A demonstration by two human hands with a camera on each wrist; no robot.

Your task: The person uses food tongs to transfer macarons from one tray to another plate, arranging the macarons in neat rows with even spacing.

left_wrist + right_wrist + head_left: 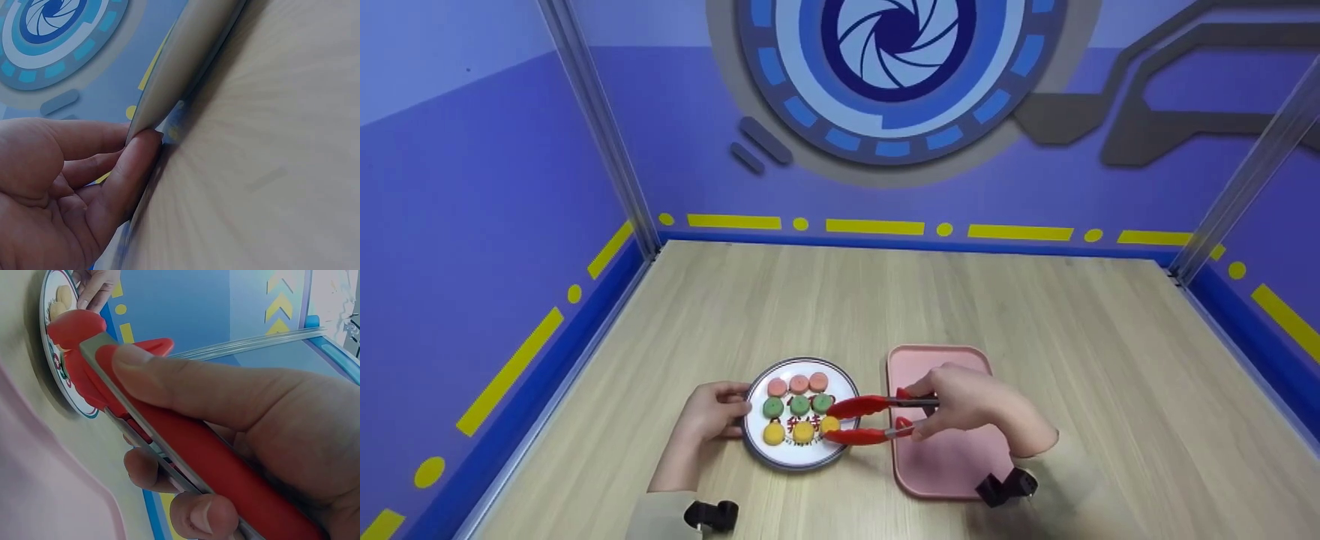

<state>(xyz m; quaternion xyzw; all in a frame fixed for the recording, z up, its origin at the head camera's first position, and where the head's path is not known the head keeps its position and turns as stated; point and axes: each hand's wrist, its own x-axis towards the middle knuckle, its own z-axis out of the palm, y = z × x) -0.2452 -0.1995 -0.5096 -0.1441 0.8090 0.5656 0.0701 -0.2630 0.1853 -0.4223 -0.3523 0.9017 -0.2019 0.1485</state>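
Note:
A round white plate (pixel 840 379) with a dark rim carries three rows of small round sweets: pink (pixel 799 384) at the back, green (pixel 799 406) between, yellow (pixel 803 432) in front. My left hand (pixel 711 411) pinches the plate's left edge between thumb and fingers; the left wrist view shows this grip on the plate (pixel 185 62) up close. In my right hand (pixel 971 401) are red-tipped metal tongs (pixel 197 450), held over the pink tray. Their spread tips reach over the plate's right side, around the rightmost yellow sweet (pixel 830 425). Whether they touch it I cannot tell.
A pink rectangular tray (pixel 952 472) lies right of the plate, partly under my right hand and forearm. Both stand on a wood-grain table (pixel 825 300). Blue-purple panels (pixel 660 135) with yellow marks enclose the back and sides.

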